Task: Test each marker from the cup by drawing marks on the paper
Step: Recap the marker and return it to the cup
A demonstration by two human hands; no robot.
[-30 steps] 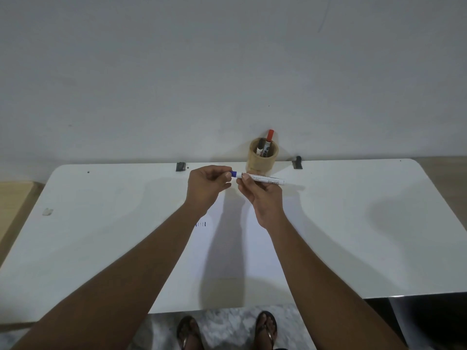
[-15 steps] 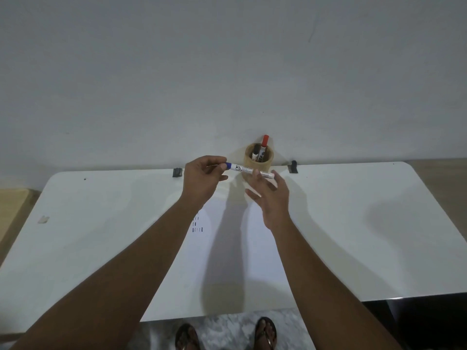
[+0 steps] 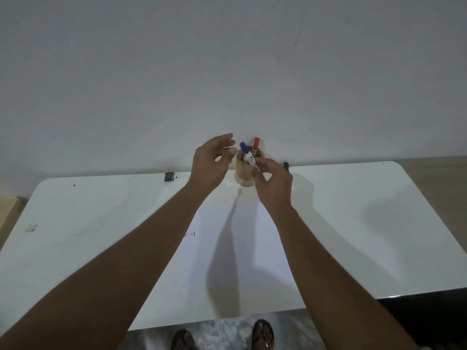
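The right hand's fingers (image 3: 262, 168) pinch a capped blue marker (image 3: 249, 155) upright at the rim of the wooden cup (image 3: 242, 175), which stands at the desk's (image 3: 101, 210) twelve o'clock edge, while the left hand (image 3: 211, 161) hovers released at the cup's nine o'clock. The step looks like returning a tested marker; next comes lowering it in, tail-first. Counted: one blue marker, one red-capped marker (image 3: 256, 145) in the cup, one paper (image 3: 227, 248) bearing one row of marks (image 3: 190, 234).
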